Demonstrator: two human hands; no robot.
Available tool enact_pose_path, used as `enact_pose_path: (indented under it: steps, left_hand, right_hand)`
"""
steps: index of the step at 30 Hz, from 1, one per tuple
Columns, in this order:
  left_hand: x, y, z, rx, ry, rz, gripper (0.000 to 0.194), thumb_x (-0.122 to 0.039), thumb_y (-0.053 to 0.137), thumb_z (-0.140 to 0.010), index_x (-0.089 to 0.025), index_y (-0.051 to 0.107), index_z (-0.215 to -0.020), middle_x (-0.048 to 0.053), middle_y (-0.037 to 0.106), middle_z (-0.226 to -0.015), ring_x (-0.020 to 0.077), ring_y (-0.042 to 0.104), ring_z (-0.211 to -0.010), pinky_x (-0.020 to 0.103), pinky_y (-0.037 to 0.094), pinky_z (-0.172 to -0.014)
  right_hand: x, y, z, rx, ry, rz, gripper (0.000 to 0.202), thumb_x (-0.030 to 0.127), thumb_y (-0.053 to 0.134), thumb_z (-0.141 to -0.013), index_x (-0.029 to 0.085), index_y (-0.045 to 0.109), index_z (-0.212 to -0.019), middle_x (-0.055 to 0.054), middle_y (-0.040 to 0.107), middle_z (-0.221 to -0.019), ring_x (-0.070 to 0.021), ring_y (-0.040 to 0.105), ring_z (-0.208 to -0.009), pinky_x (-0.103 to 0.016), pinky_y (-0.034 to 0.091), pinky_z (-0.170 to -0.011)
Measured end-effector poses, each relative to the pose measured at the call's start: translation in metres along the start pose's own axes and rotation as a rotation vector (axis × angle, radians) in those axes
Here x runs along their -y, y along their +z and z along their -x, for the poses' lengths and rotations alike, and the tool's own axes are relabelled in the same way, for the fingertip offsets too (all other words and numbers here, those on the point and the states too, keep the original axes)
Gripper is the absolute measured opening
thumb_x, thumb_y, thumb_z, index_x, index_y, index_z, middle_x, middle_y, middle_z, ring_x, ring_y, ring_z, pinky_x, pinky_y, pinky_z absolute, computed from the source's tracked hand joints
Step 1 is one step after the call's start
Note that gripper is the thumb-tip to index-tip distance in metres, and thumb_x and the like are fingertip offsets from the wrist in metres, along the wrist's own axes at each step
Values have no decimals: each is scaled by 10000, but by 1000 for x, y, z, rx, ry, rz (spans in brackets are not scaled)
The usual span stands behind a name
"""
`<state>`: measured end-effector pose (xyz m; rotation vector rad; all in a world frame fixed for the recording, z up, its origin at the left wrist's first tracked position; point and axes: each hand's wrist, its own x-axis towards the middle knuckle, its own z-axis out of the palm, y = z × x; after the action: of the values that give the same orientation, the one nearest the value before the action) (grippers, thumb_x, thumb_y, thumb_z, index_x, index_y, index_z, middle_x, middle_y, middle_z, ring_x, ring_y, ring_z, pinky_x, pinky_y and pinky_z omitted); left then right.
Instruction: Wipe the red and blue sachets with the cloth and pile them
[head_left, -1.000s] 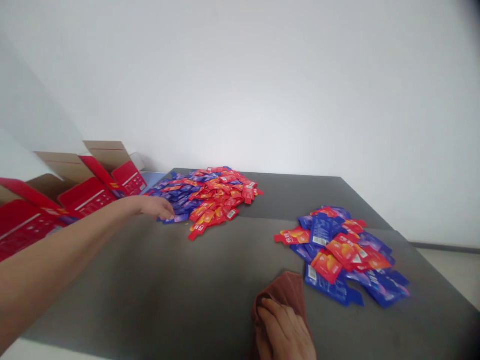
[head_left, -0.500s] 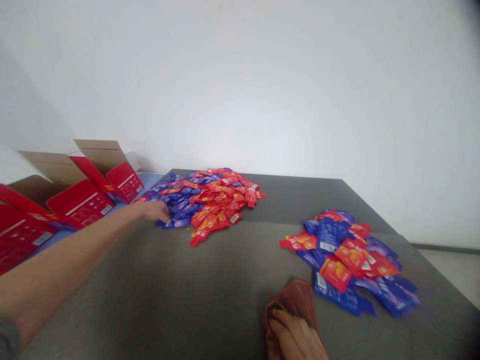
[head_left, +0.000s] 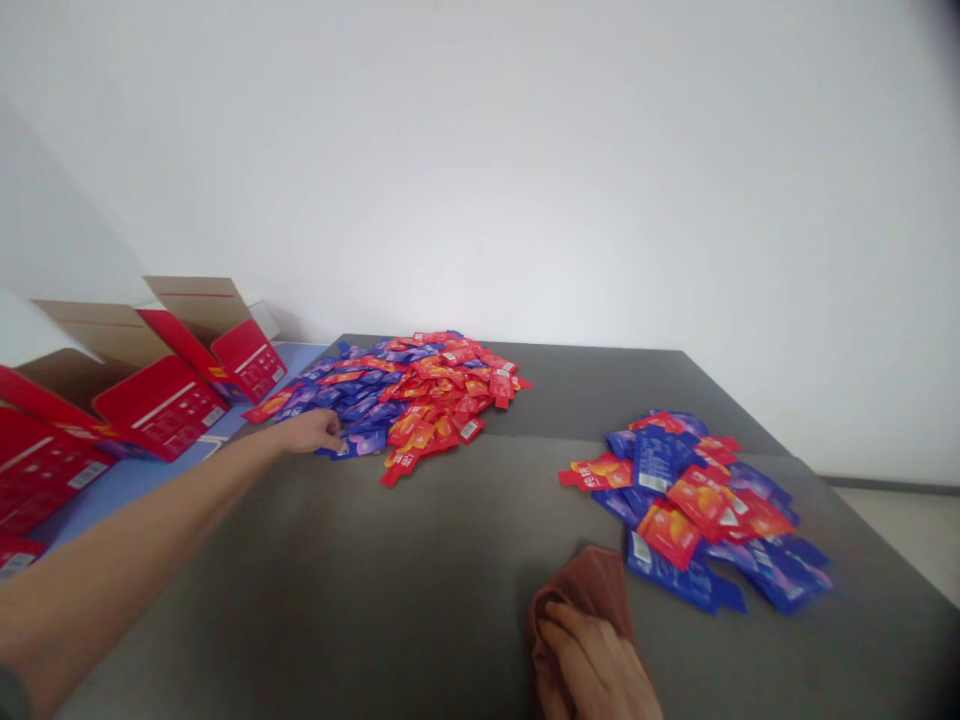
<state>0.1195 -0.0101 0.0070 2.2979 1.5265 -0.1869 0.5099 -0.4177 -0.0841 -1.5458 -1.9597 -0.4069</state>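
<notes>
At the front edge of a large pile of red and blue packets (head_left: 435, 385), my left hand (head_left: 309, 431) has its fingers closed on a blue packet (head_left: 361, 444). A smaller pile of red and blue packets (head_left: 701, 500) lies on the right of the dark table (head_left: 420, 560). Below and left of that smaller pile, my right hand (head_left: 592, 660) presses a folded brown cloth (head_left: 592, 585) on the tabletop, its fingers curled into the cloth.
Red cardboard boxes with raised flaps (head_left: 169, 405) stand at the left on a light blue surface (head_left: 304, 355). A white wall (head_left: 525, 180) rises behind the table. Floor shows at the far right.
My left hand has shifted slightly at the pile's edge, and more of the packets behind it shows. The view has moved a little. My right hand stays on the cloth.
</notes>
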Motion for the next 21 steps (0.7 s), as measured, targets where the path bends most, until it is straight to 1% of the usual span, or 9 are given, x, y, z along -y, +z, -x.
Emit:
enact_pose_path:
  steps: [2,5,10,13,15,18,21]
  left_hand:
    - [-3,4,-3,-7,-20,24,400,-549,637,-600,-179,648,-752,38,623,-699,237,577,-710,273,366,-595]
    - [-7,10,-4,-14,-38,72,364,-544,618,-617,-189,609,-698,23,589,-669,219,560,-701,262,363,-596]
    - [-4,10,4,17,-55,198,340,-530,619,-634,-192,595,-662,6,567,-641,200,546,-674,260,383,-612]
    - [-1,10,18,37,-62,299,330,-521,612,-662,-195,596,-701,7,596,-677,205,566,-713,266,418,-650]
    - [-4,11,31,47,-69,375,316,-510,592,-683,-200,594,-745,8,620,-713,212,585,-752,269,440,-671]
    - [-17,12,54,86,-72,499,291,-486,579,-697,-203,575,-768,-2,616,-722,201,584,-749,264,451,-660]
    - [-39,10,76,135,-62,573,291,-474,602,-686,-198,568,-774,-9,601,-716,184,572,-721,264,457,-648]
  right_hand:
    - [1,0,1,15,13,-7,256,243,572,-914,249,706,-1132,-36,733,-1151,-200,703,-961,-295,530,-752]
    - [2,1,2,18,32,-16,264,240,564,-919,247,702,-1144,-42,727,-1167,-204,696,-988,-300,529,-774]
    - [4,2,4,11,59,-21,261,246,566,-929,238,698,-1155,-44,720,-1182,-207,687,-1004,-312,523,-796]
    - [4,2,4,9,74,-22,264,257,557,-937,245,698,-1160,-45,717,-1190,-214,683,-1013,-327,524,-803]
    - [4,1,3,-4,71,-31,264,260,547,-939,244,700,-1154,-46,720,-1182,-214,684,-997,-331,523,-787]
    - [6,-1,0,-19,68,-52,261,255,543,-936,233,699,-1144,-51,721,-1169,-213,679,-982,-336,520,-780]
    - [10,-5,-5,-20,94,-78,263,240,537,-937,226,692,-1150,-60,717,-1166,-220,670,-991,-346,513,-788]
